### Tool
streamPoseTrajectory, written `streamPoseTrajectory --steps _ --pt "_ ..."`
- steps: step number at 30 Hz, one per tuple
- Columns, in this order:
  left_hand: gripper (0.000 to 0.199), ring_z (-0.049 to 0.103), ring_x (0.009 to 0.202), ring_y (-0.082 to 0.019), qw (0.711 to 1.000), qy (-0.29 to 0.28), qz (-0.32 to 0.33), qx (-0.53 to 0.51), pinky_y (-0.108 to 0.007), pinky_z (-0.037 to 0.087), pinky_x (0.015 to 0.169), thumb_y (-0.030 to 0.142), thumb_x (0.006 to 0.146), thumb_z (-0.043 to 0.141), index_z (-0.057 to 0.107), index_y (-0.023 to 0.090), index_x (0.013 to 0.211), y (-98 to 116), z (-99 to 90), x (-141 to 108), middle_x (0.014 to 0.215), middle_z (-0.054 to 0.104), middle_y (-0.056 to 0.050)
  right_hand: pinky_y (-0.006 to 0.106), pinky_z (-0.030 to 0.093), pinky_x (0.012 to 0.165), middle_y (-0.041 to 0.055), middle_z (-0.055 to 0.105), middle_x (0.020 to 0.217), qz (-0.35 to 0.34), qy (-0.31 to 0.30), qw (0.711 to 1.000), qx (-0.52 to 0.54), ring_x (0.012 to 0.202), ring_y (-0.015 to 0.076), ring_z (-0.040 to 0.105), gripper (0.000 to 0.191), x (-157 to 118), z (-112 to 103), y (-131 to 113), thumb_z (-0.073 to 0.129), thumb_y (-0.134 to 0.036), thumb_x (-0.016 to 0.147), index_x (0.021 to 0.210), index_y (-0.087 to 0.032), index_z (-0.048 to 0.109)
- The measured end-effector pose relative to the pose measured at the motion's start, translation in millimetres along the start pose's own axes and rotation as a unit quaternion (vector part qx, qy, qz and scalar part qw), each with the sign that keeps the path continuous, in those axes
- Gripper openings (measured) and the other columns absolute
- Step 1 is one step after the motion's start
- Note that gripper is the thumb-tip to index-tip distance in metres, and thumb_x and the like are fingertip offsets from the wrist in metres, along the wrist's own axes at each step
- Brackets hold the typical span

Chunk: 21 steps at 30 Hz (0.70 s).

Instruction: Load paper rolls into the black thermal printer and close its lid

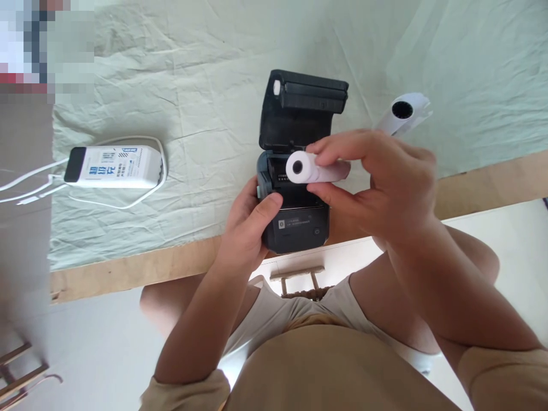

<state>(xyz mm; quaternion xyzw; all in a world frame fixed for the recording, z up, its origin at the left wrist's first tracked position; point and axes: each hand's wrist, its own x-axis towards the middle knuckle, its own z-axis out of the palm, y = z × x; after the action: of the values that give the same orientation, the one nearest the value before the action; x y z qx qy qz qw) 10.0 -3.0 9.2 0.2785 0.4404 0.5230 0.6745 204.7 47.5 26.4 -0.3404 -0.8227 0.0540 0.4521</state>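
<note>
A dark portable label printer point(295, 225) rests near the table's front edge with its lid point(285, 128) swung up and back. My left hand point(252, 222) grips the printer's left side, thumb over the rim of its open compartment. Between the thumb and fingers of my right hand point(372, 177) is a small white paper roll point(325, 171), held just above that compartment. The roll's hollow core faces left. Beyond my right hand lies another white roll point(394, 120) with a dark round end, partly hidden by the hand.
A white power strip point(117, 165) with blue print and looped white cables lies on the left of the table. A wrinkled pale green cloth point(205, 74) covers the table, whose bare wooden edge point(141, 268) runs along the front. Wooden chair parts point(21, 377) show at lower left.
</note>
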Motion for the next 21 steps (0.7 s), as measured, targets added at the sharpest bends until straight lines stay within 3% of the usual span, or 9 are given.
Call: streamPoseTrajectory --steps 4,8,15,18,21 --pt "0.047 0.084 0.117 -0.039 1.000 -0.014 -0.018 0.008 -0.044 0.074 0.084 0.048 0.090 0.090 0.073 0.021 0.124 0.3 -0.9 -1.0 0.112 0.086 -0.011 0.039 0.065 0.082 -0.0035 0.089 0.107 -0.002 -0.044 0.999 -0.003 0.097 0.0221 0.087 0.015 0.2 6.4 5.7 0.076 -0.015 0.098 0.108 -0.027 0.073" --pt "0.049 0.084 0.119 -0.039 1.000 -0.019 -0.019 0.010 -0.042 0.074 0.082 0.050 0.088 0.092 0.073 0.021 0.123 0.8 -0.8 -1.4 0.116 0.086 -0.011 0.034 0.059 0.078 -0.0065 0.086 0.092 -0.001 -0.079 0.997 0.026 0.089 0.0171 0.085 0.014 -3.3 11.6 11.9 0.066 -0.018 0.106 0.098 -0.026 0.074" --pt "0.044 0.084 0.108 -0.035 1.000 -0.003 -0.003 -0.010 -0.040 0.072 0.081 0.053 0.088 0.092 0.074 0.021 0.113 -1.3 1.7 0.0 0.104 0.085 -0.007 0.039 0.053 0.075 -0.0055 0.084 0.093 -0.038 0.037 0.999 0.010 0.084 0.0176 0.080 0.020 -6.9 13.4 -10.1 0.064 -0.010 0.099 0.092 -0.029 0.066" --pt "0.038 0.082 0.094 -0.028 1.000 -0.004 0.021 -0.006 -0.035 0.068 0.073 0.052 0.090 0.090 0.075 0.021 0.107 -0.9 1.7 0.0 0.096 0.083 -0.006 0.041 0.050 0.071 -0.0058 0.080 0.088 -0.062 0.053 0.997 0.006 0.079 0.0171 0.075 0.022 -16.6 19.6 -18.7 0.066 -0.008 0.094 0.090 -0.030 0.065" --pt "0.036 0.075 0.079 -0.021 1.000 0.005 0.009 0.022 -0.030 0.064 0.067 0.038 0.081 0.097 0.075 0.022 0.104 1.0 -0.2 -0.9 0.087 0.078 -0.001 0.041 0.048 0.068 -0.0052 0.078 0.085 -0.101 0.049 0.993 0.033 0.079 0.0159 0.074 0.017 -25.6 27.3 -18.3 0.066 -0.011 0.094 0.090 -0.028 0.065"
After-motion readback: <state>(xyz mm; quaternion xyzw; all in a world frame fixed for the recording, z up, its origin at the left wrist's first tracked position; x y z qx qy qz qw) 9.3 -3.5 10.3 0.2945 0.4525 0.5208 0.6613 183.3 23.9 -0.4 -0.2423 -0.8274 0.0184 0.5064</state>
